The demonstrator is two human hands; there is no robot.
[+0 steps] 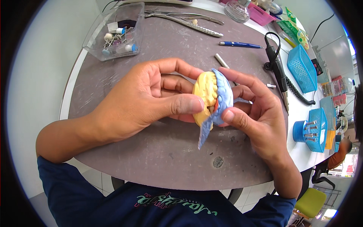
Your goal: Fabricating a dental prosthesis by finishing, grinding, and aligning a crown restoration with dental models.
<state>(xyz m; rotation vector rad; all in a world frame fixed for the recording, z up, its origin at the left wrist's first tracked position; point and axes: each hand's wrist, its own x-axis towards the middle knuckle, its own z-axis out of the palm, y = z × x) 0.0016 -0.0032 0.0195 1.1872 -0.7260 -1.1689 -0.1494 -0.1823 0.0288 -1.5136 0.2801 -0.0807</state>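
My left hand point(151, 94) is closed on a yellow dental cast point(204, 89), thumb across its front. My right hand point(253, 113) grips a pale blue dental cast point(225, 94) that is fitted against the yellow one, tooth rows meeting. A small red-pink part with a brownish piece shows between them at the lower gap. A thin, pointed blue flap point(204, 132) hangs below the casts. Behind my right fingers a white stick point(220, 59) lies on the grey mat point(170, 159), partly hidden.
A clear box of small bits point(89, 43), metal pliers point(211, 34), a blue pen point(240, 45), a corded handpiece point(280, 72), blue baskets point(302, 68) and a blue bur holder point(300, 131) surround the work area. Another person point(336, 155) sits at far right, beyond a green chair point(310, 202).
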